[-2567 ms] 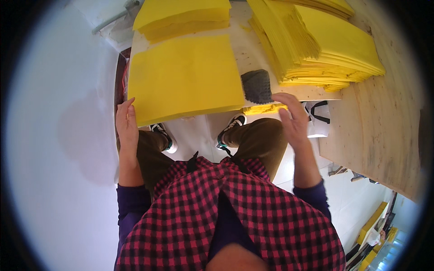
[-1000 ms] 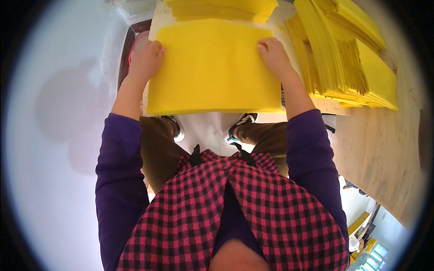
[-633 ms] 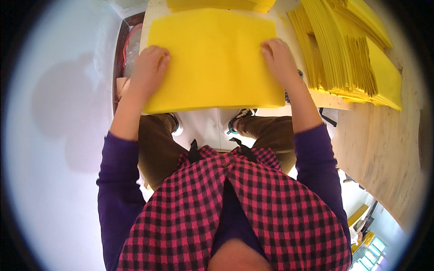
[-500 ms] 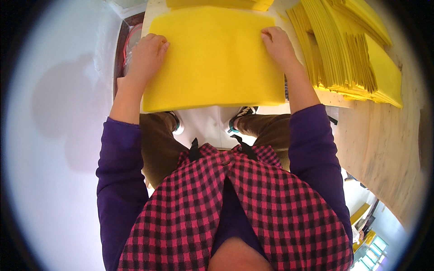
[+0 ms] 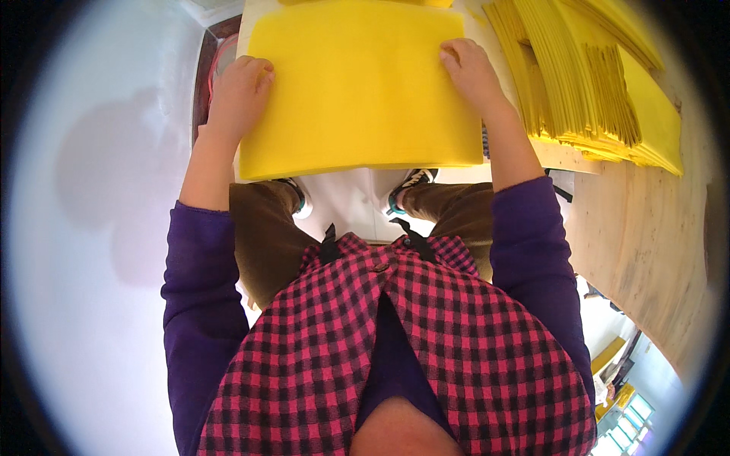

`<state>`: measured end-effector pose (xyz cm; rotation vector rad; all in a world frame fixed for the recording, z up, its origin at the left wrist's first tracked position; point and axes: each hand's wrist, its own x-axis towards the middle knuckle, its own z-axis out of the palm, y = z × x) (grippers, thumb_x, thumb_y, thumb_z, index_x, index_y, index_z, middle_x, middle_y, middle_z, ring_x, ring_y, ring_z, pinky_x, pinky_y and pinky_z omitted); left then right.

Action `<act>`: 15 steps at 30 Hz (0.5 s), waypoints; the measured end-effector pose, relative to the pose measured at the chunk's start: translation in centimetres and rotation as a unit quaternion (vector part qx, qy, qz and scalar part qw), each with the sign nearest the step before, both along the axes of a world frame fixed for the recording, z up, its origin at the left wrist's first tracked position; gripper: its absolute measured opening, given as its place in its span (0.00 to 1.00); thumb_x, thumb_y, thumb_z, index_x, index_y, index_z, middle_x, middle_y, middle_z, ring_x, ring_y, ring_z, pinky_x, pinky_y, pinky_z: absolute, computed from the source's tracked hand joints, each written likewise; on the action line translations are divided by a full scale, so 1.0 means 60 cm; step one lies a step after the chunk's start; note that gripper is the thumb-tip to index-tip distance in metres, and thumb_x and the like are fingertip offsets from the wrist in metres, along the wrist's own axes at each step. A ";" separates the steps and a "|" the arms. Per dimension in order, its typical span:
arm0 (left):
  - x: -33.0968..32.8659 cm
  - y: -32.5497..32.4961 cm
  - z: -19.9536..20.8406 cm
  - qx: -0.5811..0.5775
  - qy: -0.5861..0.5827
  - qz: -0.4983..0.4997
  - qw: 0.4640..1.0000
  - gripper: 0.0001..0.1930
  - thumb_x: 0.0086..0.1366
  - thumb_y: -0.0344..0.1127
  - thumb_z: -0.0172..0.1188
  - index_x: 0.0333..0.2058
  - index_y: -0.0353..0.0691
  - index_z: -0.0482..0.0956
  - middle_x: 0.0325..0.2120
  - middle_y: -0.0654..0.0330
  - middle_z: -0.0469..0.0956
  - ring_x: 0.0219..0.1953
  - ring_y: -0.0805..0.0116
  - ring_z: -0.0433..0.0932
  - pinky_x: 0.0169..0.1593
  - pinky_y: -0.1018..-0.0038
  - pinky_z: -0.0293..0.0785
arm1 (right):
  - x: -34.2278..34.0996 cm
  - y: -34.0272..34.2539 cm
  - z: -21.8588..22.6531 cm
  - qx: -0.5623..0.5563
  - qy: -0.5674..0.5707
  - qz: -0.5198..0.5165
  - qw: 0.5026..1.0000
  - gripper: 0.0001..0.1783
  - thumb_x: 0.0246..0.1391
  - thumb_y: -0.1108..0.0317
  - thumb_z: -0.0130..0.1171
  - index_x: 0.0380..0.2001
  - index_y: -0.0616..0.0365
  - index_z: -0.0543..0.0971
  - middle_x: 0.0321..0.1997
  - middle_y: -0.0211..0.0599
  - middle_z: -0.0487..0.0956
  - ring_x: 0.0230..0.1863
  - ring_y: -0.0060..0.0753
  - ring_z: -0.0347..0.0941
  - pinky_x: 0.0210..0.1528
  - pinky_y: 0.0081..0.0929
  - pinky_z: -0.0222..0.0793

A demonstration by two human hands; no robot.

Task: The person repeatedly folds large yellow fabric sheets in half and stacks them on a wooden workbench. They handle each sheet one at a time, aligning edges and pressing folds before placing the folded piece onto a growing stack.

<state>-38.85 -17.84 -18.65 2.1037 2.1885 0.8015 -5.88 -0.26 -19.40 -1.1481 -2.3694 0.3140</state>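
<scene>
A wide yellow sheet (image 5: 357, 91), which looks like thin non-woven fabric, lies spread in front of me. Its near edge hangs over the table's front, above my shoes. At the left edge of the sheet, my left hand (image 5: 242, 95) is closed, thumb and fingers pinching the border. My right hand (image 5: 473, 76) has its fingers curled together on the upper part of the right edge. Whether one layer or more lies between the fingers is hard to see.
To the right, several folded yellow fabric pieces (image 5: 563, 76) are piled on a pale wooden table (image 5: 623, 228). Another yellow piece (image 5: 411, 2) shows past the sheet's far edge. A white wall (image 5: 91, 190) stands close on my left. My legs are below the sheet.
The view has shifted slightly, and the sheet and pile sit a little higher in it. My left hand has moved slightly left along the sheet's border; both hands stay at its edges.
</scene>
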 end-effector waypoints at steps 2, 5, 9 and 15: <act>0.000 -0.012 0.008 0.041 -0.015 -0.015 0.999 0.06 0.61 0.30 0.55 0.34 0.36 0.77 0.34 0.51 0.77 0.40 0.50 0.75 0.43 0.59 0.70 | 0.006 -0.001 0.011 -0.001 0.009 -0.008 1.000 0.15 0.56 0.63 0.55 0.40 0.63 0.78 0.46 0.50 0.77 0.50 0.53 0.70 0.54 0.40 0.65; 0.018 -0.076 0.009 0.044 -0.053 -0.027 0.997 0.05 0.61 0.30 0.55 0.33 0.35 0.77 0.32 0.51 0.77 0.39 0.50 0.75 0.42 0.59 0.70 | 0.045 -0.060 0.020 0.007 0.003 0.028 1.000 0.14 0.56 0.64 0.54 0.40 0.64 0.78 0.46 0.50 0.77 0.50 0.52 0.70 0.54 0.40 0.65; 0.042 -0.127 -0.003 0.027 -0.064 -0.034 0.997 0.05 0.62 0.30 0.54 0.32 0.35 0.77 0.31 0.50 0.77 0.37 0.48 0.75 0.41 0.60 0.70 | 0.074 -0.122 0.011 -0.025 -0.026 0.049 0.998 0.14 0.57 0.64 0.53 0.40 0.64 0.78 0.44 0.50 0.77 0.49 0.51 0.70 0.54 0.39 0.64; 0.005 -0.047 -0.017 0.029 -0.055 -0.012 0.998 0.05 0.61 0.30 0.55 0.32 0.35 0.77 0.31 0.50 0.76 0.36 0.48 0.75 0.41 0.60 0.70 | 0.027 -0.044 0.004 0.009 0.004 0.009 1.000 0.14 0.57 0.65 0.53 0.39 0.64 0.78 0.42 0.49 0.78 0.48 0.51 0.70 0.53 0.39 0.65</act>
